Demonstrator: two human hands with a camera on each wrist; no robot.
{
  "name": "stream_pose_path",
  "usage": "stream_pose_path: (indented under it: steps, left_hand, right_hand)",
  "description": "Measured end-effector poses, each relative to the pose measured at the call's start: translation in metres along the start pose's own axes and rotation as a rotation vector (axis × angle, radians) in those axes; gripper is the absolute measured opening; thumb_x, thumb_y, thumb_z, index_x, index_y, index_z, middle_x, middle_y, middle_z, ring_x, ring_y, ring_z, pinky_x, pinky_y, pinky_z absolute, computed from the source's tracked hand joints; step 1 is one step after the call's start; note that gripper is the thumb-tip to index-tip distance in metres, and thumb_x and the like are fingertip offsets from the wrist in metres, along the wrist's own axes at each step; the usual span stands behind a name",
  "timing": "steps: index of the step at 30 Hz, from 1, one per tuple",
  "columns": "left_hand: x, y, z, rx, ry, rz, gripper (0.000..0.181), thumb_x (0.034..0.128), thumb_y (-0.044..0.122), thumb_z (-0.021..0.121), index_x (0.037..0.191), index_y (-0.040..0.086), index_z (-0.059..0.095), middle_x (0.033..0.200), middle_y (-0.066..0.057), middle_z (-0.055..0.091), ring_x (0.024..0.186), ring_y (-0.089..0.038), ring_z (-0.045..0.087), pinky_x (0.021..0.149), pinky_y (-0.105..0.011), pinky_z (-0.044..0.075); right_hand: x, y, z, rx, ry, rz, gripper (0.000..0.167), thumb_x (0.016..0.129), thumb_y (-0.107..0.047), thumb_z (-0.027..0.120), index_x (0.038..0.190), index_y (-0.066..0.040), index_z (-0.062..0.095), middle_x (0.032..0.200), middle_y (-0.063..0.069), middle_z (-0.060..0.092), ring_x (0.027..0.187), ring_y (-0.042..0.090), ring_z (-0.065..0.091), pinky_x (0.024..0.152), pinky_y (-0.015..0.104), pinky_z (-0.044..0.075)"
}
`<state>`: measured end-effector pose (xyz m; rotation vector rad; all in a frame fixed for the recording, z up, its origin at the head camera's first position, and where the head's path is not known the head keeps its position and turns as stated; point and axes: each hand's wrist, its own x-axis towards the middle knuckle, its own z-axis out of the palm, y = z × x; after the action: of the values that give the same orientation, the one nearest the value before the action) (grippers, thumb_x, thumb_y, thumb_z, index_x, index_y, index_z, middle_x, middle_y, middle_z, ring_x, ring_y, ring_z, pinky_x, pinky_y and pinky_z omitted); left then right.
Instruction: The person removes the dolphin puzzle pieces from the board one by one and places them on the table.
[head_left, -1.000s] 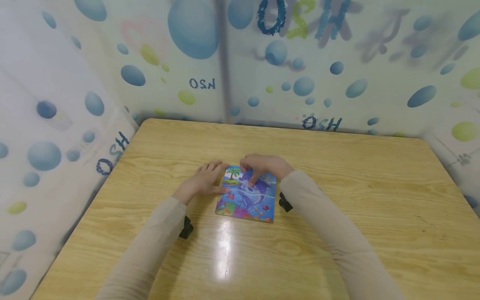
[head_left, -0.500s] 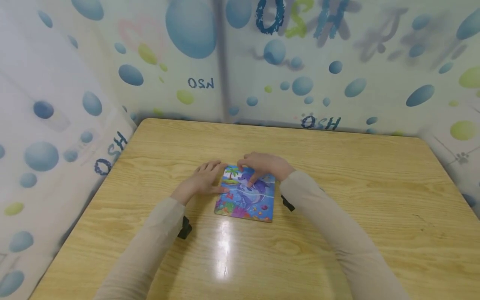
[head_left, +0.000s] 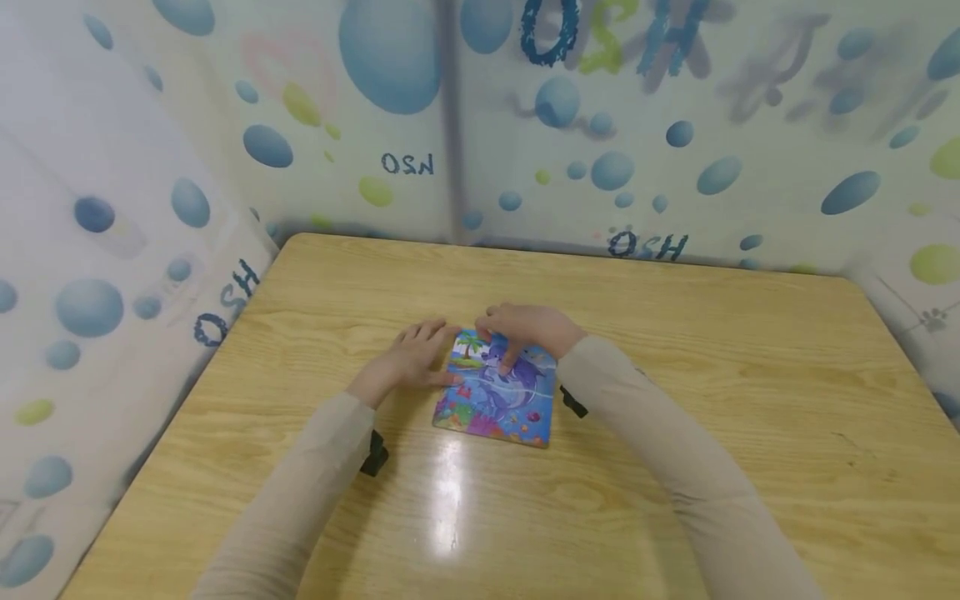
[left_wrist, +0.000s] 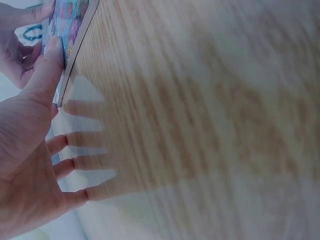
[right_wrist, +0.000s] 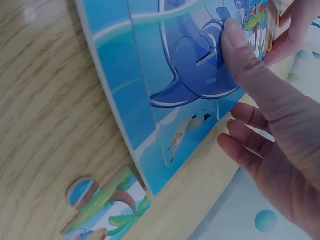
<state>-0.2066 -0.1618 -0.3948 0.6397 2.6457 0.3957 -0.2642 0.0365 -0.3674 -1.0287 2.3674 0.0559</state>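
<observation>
A square jigsaw puzzle (head_left: 495,408) with a dolphin and palm tree picture lies flat on the wooden table. My left hand (head_left: 412,358) is at its left edge, thumb resting on the picture and the other fingers spread on the table; the left wrist view shows the same hand (left_wrist: 30,135) side-on. Over the puzzle's upper part is my right hand (head_left: 532,327). In the right wrist view its thumb (right_wrist: 245,55) presses on the dolphin, while the other fingers bend loosely beside the board's far edge. The thumb hides part of the picture.
A loose jigsaw piece (right_wrist: 117,207) with a palm tree lies on the table beside the board in the right wrist view; I cannot make it out in the head view. The table (head_left: 675,333) meets a wall (head_left: 495,125) printed with bubbles.
Both hands stay at nearly the same spots on the puzzle. The right hand shifts only slightly, and the head view sways a little.
</observation>
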Motion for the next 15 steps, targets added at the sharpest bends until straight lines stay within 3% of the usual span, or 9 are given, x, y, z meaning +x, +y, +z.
stream_pose_path:
  steps: [6, 11, 15]
  left_hand:
    - [-0.0021, 0.0027, -0.0020, -0.010, 0.002, 0.005, 0.080, 0.0846, 0.047, 0.059, 0.145, 0.012, 0.019, 0.151, -0.022, 0.011, 0.137, -0.045, 0.012, 0.111, -0.058, 0.010]
    - [-0.0022, 0.0030, -0.0023, -0.010, 0.012, 0.010, 0.079, 0.0850, 0.046, 0.059, 0.145, 0.012, 0.020, 0.150, -0.022, 0.012, 0.137, -0.045, 0.013, 0.111, -0.058, 0.010]
    - [-0.0018, 0.0011, -0.0018, -0.014, 0.017, 0.005, 0.080, 0.0845, 0.047, 0.059, 0.145, 0.012, 0.020, 0.150, -0.022, 0.012, 0.137, -0.045, 0.012, 0.111, -0.058, 0.010]
  right_hand:
    - [-0.0022, -0.0008, -0.0003, 0.067, 0.003, 0.004, 0.045, 0.071, -0.033, 0.076, 0.098, -0.014, 0.046, 0.098, 0.001, 0.044, 0.089, 0.016, 0.039, 0.079, 0.029, 0.038]
    - [-0.0026, 0.0010, 0.0011, 0.201, 0.015, 0.002, 0.046, 0.070, -0.026, 0.077, 0.102, -0.011, 0.048, 0.093, 0.000, 0.047, 0.084, 0.014, 0.041, 0.075, 0.026, 0.039]
    - [-0.0027, 0.0057, 0.0062, 0.322, 0.055, 0.003, 0.048, 0.072, -0.023, 0.077, 0.110, -0.011, 0.050, 0.104, 0.003, 0.053, 0.094, 0.016, 0.049, 0.083, 0.029, 0.044]
